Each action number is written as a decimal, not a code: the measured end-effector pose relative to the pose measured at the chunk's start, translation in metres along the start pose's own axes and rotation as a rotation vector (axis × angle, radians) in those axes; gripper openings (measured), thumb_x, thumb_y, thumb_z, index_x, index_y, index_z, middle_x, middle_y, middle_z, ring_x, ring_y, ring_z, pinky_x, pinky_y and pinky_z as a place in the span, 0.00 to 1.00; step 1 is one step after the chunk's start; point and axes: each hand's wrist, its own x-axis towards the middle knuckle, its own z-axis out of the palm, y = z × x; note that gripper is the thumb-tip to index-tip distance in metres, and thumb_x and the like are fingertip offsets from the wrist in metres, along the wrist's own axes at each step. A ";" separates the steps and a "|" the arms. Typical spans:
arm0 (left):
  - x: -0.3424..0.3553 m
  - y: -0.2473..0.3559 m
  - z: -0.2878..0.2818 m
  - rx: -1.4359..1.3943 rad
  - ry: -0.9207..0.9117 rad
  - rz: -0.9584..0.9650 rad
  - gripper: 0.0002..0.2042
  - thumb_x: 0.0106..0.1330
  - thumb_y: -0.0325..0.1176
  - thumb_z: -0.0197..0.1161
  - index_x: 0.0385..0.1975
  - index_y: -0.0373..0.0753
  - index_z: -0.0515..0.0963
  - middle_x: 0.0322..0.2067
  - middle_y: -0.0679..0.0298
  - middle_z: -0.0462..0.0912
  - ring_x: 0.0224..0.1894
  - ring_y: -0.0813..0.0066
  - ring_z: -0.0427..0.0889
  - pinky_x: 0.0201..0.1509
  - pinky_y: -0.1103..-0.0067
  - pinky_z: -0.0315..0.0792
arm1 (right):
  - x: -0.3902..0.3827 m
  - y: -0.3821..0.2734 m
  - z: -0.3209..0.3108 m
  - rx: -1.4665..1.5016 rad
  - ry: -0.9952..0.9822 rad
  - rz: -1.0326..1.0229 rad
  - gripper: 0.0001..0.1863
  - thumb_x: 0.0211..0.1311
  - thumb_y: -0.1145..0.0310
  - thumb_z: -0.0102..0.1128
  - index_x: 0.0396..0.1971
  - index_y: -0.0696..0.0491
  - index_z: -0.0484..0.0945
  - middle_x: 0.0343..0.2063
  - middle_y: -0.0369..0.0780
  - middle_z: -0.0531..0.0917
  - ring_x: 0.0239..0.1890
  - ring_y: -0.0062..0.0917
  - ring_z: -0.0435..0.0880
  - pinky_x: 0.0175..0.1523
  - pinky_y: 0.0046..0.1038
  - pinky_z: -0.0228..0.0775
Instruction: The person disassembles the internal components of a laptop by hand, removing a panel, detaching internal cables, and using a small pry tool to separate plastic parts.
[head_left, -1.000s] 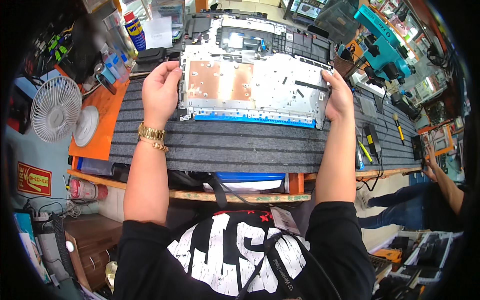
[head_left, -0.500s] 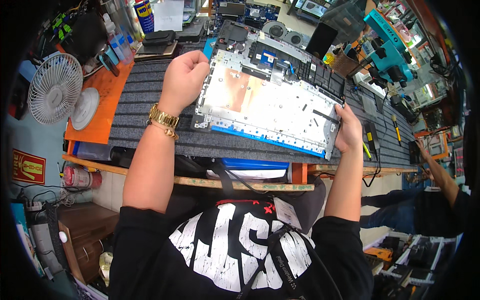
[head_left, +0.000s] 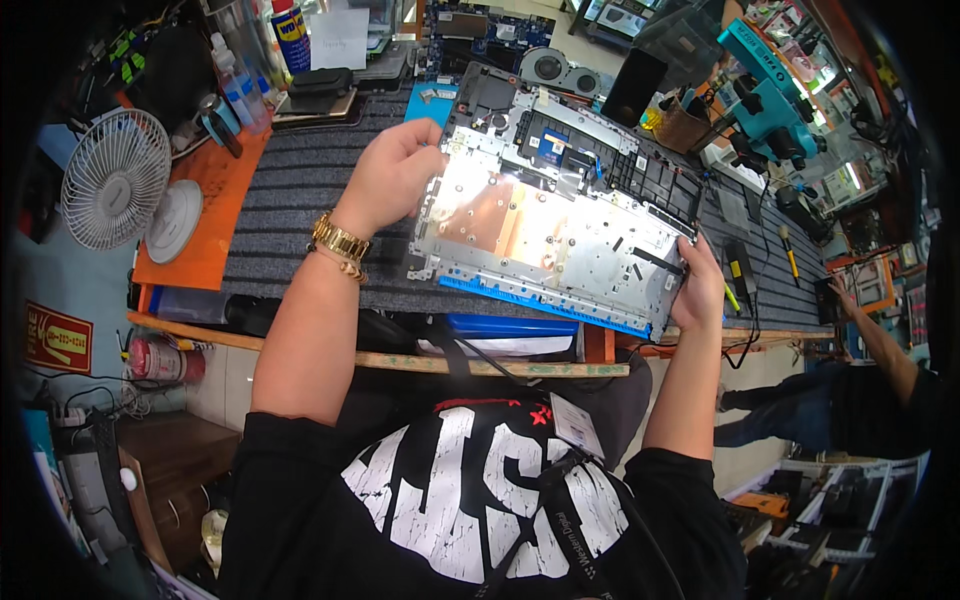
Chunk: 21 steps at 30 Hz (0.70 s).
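Note:
My left hand [head_left: 390, 175] grips the left side of a laptop palm-rest panel [head_left: 560, 235], fingers curled at its edge. My right hand [head_left: 700, 285] holds the same panel by its right side. The panel is tilted, its right end nearer me, showing metal plate, a copper patch, black plastic at the back and a blue strip along the near edge. Behind it lie a blue circuit board [head_left: 490, 30], a silver and black twin cooling fan [head_left: 560, 70] and a small blue mat [head_left: 430, 100].
Striped grey bench mat [head_left: 300, 220], white fan [head_left: 115, 175], orange sheet [head_left: 205, 270], spray can [head_left: 292, 40], bottles and black cases at the left; teal microscope [head_left: 770, 90], brush [head_left: 790, 255], black adapter [head_left: 740, 265] at the right. A co-worker [head_left: 850, 400] stands at the far right.
The panel has shifted right and toward me and rotated, its right end now lower in view; both hands moved with it. The circuit board and cooling fan behind have become visible.

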 end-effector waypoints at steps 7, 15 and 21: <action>0.007 -0.018 0.015 0.169 0.043 0.128 0.07 0.78 0.32 0.66 0.42 0.34 0.82 0.29 0.70 0.86 0.28 0.85 0.79 0.33 0.76 0.73 | -0.005 0.000 -0.005 -0.006 0.038 -0.022 0.20 0.89 0.74 0.59 0.73 0.59 0.79 0.61 0.43 0.92 0.59 0.30 0.93 0.66 0.37 0.86; 0.007 -0.016 0.015 0.320 0.071 0.021 0.08 0.79 0.33 0.69 0.43 0.33 0.86 0.29 0.69 0.89 0.30 0.85 0.82 0.35 0.78 0.74 | -0.012 0.005 -0.002 -0.003 0.050 -0.046 0.19 0.89 0.73 0.59 0.72 0.60 0.80 0.59 0.43 0.93 0.58 0.30 0.94 0.65 0.37 0.87; 0.002 -0.005 0.013 0.408 0.043 0.002 0.14 0.78 0.39 0.73 0.37 0.33 0.87 0.26 0.66 0.90 0.26 0.83 0.83 0.31 0.77 0.73 | -0.012 0.008 -0.004 -0.055 0.051 0.046 0.19 0.89 0.73 0.60 0.72 0.59 0.81 0.60 0.42 0.92 0.60 0.29 0.92 0.66 0.35 0.85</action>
